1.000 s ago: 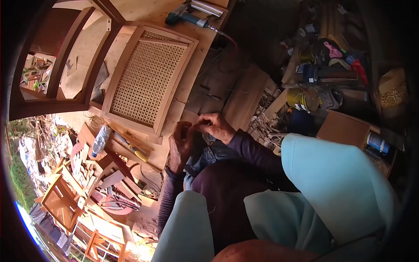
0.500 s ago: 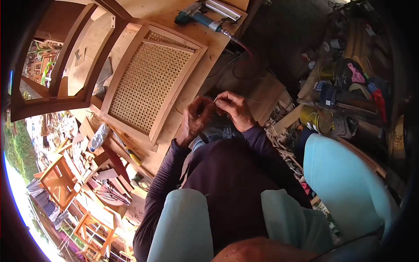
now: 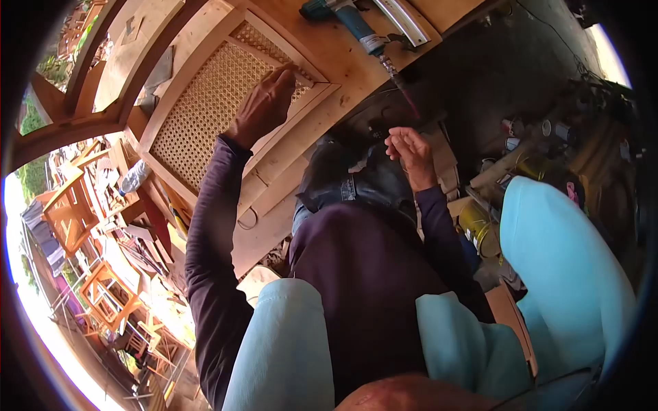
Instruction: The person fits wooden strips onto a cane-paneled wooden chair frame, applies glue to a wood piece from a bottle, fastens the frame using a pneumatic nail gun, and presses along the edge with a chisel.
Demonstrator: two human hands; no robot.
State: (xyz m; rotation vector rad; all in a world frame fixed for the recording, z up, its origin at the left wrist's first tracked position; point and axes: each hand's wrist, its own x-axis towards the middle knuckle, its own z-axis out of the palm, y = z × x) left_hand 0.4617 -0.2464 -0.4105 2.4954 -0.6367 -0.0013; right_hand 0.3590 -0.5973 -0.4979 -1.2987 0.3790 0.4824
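Observation:
My left hand (image 3: 269, 103) reaches over the woven cane panel (image 3: 205, 103), close to the thin wooden strip (image 3: 253, 53) that crosses its upper end. Its fingers are bent and pressed together; whatever is between the fingertips is hidden. The panel sits in a light wooden frame (image 3: 284, 123) on the workbench. My right hand (image 3: 413, 156) is held up past the bench edge, touching neither frame nor bench. Its fingers curl toward the thumb, and I cannot make out anything between them.
A teal air nailer (image 3: 353, 27) with a hose lies on the bench (image 3: 343, 103) beside a metal strip (image 3: 404, 20). A dark wooden chair frame (image 3: 75, 130) stands at left. Chair frames (image 3: 110, 294) fill the lower left. A yellow can (image 3: 478, 226) stands at right.
My hands were together in front of my body, with a thin strand by the right one. My left hand has moved up over the cane panel; my right has moved away to the right.

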